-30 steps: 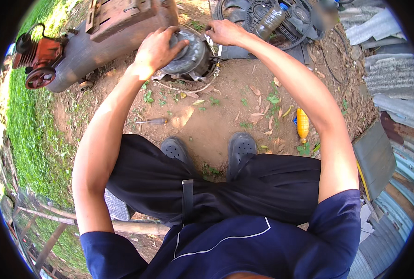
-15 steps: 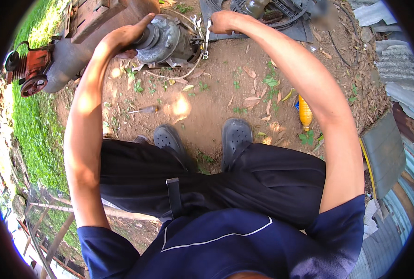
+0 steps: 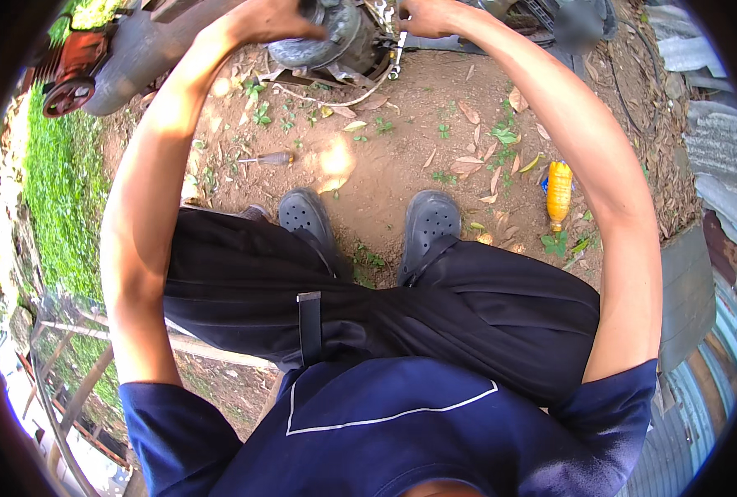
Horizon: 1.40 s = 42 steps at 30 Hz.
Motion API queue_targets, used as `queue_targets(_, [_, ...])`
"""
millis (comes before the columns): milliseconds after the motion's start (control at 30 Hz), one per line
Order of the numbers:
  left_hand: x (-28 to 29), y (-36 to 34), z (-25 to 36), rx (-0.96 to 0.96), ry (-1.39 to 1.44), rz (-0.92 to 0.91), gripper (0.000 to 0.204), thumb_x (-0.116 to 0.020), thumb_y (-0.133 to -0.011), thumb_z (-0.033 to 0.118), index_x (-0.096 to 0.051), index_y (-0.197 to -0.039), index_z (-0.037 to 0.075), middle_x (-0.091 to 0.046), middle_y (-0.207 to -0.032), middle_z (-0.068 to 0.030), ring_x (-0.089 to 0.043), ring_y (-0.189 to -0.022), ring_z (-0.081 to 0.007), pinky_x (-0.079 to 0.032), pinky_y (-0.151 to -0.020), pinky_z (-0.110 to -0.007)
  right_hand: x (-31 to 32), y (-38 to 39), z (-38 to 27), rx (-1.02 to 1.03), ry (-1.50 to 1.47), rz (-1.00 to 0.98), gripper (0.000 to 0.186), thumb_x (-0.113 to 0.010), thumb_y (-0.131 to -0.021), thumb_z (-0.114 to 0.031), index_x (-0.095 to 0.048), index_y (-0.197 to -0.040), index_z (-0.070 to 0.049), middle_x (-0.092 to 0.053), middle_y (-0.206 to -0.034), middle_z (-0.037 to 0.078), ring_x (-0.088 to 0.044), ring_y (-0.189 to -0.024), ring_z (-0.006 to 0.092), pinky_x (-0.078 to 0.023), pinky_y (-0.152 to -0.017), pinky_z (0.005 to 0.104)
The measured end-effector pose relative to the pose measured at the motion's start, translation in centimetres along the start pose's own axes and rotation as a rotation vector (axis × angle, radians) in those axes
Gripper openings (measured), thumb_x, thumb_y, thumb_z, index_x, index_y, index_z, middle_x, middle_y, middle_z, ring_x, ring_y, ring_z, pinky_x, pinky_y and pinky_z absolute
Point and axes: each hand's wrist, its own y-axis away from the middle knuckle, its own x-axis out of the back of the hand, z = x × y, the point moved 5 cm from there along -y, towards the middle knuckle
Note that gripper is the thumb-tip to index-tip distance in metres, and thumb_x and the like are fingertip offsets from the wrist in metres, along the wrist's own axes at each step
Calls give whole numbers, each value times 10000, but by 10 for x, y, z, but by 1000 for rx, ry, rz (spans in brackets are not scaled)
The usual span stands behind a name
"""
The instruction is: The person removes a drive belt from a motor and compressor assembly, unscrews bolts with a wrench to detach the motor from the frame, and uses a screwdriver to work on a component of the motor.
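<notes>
Overhead, a grey, rounded metal motor housing (image 3: 323, 41), dusty and ribbed, lies on bare dirt at the far edge, just right of a grey tank with a red wheel (image 3: 68, 93). Left hand (image 3: 273, 18) rests on the housing's top, fingers curled down over its left side. Right hand (image 3: 428, 15) sits at the housing's right end, closed around a silver wrench (image 3: 397, 51) hanging beneath it. Nearer lie a screwdriver (image 3: 271, 157) at left, a yellow bottle (image 3: 558, 192) at right, and two dark clogs (image 3: 425, 222).

Dull grey metal motor housing (image 3: 323, 41)
</notes>
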Motion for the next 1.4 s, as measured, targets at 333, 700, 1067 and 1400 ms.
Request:
queue_targets(333, [-28, 17, -22, 351, -128, 599, 567, -712, -732, 355, -566, -1105, -47, -592, -1044, -289, -580, -1010, -435, -492, -891, -478, 17, 2, -16, -22, -115, 164, 380, -523, -875, -331, -700, -1022, -29, -678, -950, 250, -658, -934, 394, -521, -827, 474])
queue_targets(700, [-28, 23, -22, 96, -227, 737, 380, -656, -741, 274, -617, -967, -30, -592, -962, -225, -561, -969, -394, -474, -868, -457, 14, -39, -50, -24, -704, 394, 592, -420, -970, -539, -612, -1224, -40, -655, -1151, 207, -611, -1106, 312, -453, -950, 408])
queue_targets(1067, [-14, 41, -41, -180, 3, 513, 456, -669, -826, 343, -614, -1175, 54, -610, -1061, -217, -588, -1017, -389, -478, -894, -452, 74, 24, -124, 112, -537, 954, 325, -562, -931, -325, -643, -941, -10, -666, -903, 212, -655, -883, 365, -513, -744, 421])
queue_targets(1400, [-17, 41, -43, -7, 63, 526, 515, -626, -873, 433, -562, -1224, 61, -578, -1038, -245, -565, -1037, -414, -458, -929, -453, -159, 5, -284, 347, 102, -132, 355, -529, -940, -273, -572, -1203, -38, -614, -1141, 169, -609, -1076, 321, -537, -868, 443])
